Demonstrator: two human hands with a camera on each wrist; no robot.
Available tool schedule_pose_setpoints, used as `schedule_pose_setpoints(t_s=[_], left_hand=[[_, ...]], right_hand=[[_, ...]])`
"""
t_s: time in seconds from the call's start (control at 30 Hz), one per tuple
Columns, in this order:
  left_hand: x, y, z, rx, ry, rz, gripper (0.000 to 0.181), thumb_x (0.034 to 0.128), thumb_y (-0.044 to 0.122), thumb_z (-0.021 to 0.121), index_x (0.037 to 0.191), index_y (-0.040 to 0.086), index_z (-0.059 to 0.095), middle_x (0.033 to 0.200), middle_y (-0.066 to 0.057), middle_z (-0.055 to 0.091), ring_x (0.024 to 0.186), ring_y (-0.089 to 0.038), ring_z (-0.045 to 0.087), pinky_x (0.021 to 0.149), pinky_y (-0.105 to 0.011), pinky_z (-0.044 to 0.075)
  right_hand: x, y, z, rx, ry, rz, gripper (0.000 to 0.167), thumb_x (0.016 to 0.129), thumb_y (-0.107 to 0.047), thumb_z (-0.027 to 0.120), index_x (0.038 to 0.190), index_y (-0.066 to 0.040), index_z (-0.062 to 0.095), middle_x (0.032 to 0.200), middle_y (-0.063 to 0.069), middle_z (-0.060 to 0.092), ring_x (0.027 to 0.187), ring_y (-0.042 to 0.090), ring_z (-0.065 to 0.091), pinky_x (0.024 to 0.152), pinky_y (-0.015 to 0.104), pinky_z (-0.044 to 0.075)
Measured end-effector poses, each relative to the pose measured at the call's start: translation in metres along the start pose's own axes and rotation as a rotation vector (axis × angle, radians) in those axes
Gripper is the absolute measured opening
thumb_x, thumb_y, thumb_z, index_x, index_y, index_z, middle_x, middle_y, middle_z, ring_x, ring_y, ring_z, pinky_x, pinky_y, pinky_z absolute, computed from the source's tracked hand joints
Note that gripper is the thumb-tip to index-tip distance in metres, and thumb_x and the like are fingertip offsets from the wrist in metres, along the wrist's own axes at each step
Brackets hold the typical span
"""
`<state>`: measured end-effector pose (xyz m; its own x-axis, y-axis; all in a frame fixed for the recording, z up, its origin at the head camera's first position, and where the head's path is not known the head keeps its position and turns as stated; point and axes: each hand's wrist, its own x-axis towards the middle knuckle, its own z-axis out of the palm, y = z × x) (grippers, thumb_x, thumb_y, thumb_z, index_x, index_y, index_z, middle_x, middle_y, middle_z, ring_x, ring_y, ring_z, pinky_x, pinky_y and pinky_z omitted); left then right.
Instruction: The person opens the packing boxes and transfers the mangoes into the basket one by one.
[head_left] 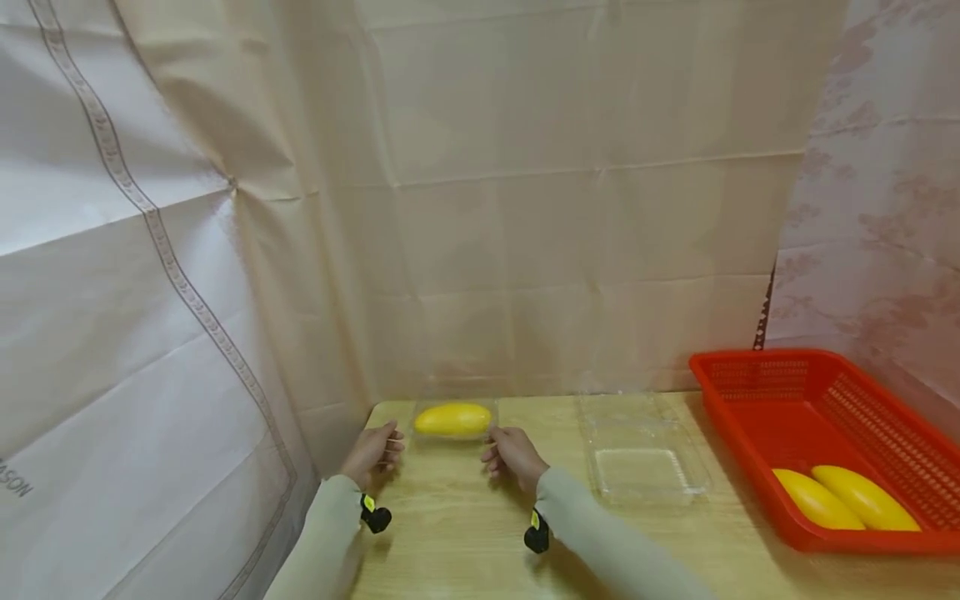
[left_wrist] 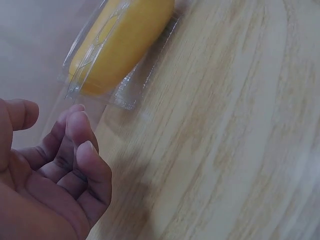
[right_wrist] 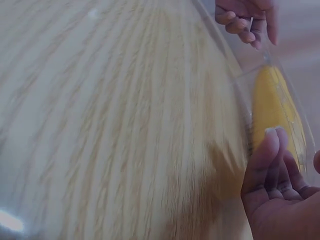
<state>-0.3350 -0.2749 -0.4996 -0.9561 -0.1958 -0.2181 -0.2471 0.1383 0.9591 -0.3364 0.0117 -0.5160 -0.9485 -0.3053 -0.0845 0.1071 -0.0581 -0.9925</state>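
A smooth, elongated yellow fruit (head_left: 452, 419), mango-like, lies inside a clear plastic box (left_wrist: 125, 102) at the table's far left. My left hand (head_left: 372, 452) is just off the box's left end, its fingers loosely bent and holding nothing. At the other end is my right hand (head_left: 515, 456), close to the box corner. In the right wrist view its bent fingers (right_wrist: 265, 155) overlap the box, with a gap to the thumb; whether they touch it I cannot tell.
A clear plastic box (head_left: 645, 471) lies opened out on the table (head_left: 450, 533), right of my right hand. Farther right stands a red basket (head_left: 795, 542) with two more yellow fruits (head_left: 862, 496) inside. Cloth (head_left: 570, 233) hangs behind the table and along its sides.
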Motion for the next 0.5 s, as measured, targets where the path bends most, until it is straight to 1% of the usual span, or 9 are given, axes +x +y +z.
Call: schedule_pose_setpoints(t_s=[0.13, 0.27, 0.33, 0.4, 0.5], left_hand=[[0.005, -0.003, 0.006, 0.0, -0.015, -0.017, 0.043, 0.1089, 0.035, 0.05, 0.113, -0.006, 0.063, 0.081, -0.004, 0.065, 0.059, -0.01, 0.053, 0.052, -0.022, 0.045], [0.01, -0.002, 0.008, -0.023, -0.031, 0.007, 0.044, 0.1086, 0.033, 0.051, 0.116, -0.009, 0.061, 0.081, -0.003, 0.065, 0.058, -0.008, 0.052, 0.05, -0.021, 0.042], [0.013, -0.001, 0.007, -0.029, -0.043, 0.018, 0.042, 0.1083, 0.03, 0.053, 0.118, -0.01, 0.06, 0.081, -0.003, 0.064, 0.059, -0.008, 0.052, 0.049, -0.021, 0.042], [0.013, 0.0, 0.006, -0.029, -0.047, 0.024, 0.039, 0.1074, 0.026, 0.056, 0.118, -0.011, 0.061, 0.082, -0.004, 0.064, 0.06, -0.008, 0.054, 0.05, -0.02, 0.042], [0.013, 0.001, 0.007, -0.035, -0.053, 0.026, 0.036, 0.1062, 0.023, 0.059, 0.119, -0.011, 0.061, 0.082, -0.004, 0.064, 0.06, -0.007, 0.054, 0.05, -0.02, 0.043]], right_hand=[[0.004, 0.005, -0.001, 0.025, 0.035, 0.012, 0.032, 0.111, -0.022, 0.045, 0.112, 0.007, 0.058, 0.08, 0.011, 0.065, 0.057, 0.01, 0.053, 0.052, 0.023, 0.049], [0.01, 0.007, -0.003, 0.038, 0.052, 0.022, 0.029, 0.11, -0.02, 0.047, 0.109, 0.005, 0.061, 0.079, 0.009, 0.063, 0.058, 0.01, 0.051, 0.052, 0.024, 0.048], [0.012, 0.005, -0.003, 0.038, 0.049, 0.024, 0.028, 0.11, -0.019, 0.046, 0.107, 0.004, 0.062, 0.08, 0.01, 0.064, 0.058, 0.01, 0.051, 0.054, 0.025, 0.048], [0.005, -0.005, -0.002, 0.039, 0.038, 0.023, 0.027, 0.11, -0.018, 0.046, 0.105, 0.003, 0.062, 0.082, 0.012, 0.064, 0.059, 0.01, 0.052, 0.055, 0.025, 0.048], [0.006, -0.005, -0.002, 0.038, 0.035, 0.03, 0.027, 0.11, -0.018, 0.046, 0.105, 0.004, 0.062, 0.082, 0.012, 0.065, 0.058, 0.01, 0.052, 0.055, 0.024, 0.049]])
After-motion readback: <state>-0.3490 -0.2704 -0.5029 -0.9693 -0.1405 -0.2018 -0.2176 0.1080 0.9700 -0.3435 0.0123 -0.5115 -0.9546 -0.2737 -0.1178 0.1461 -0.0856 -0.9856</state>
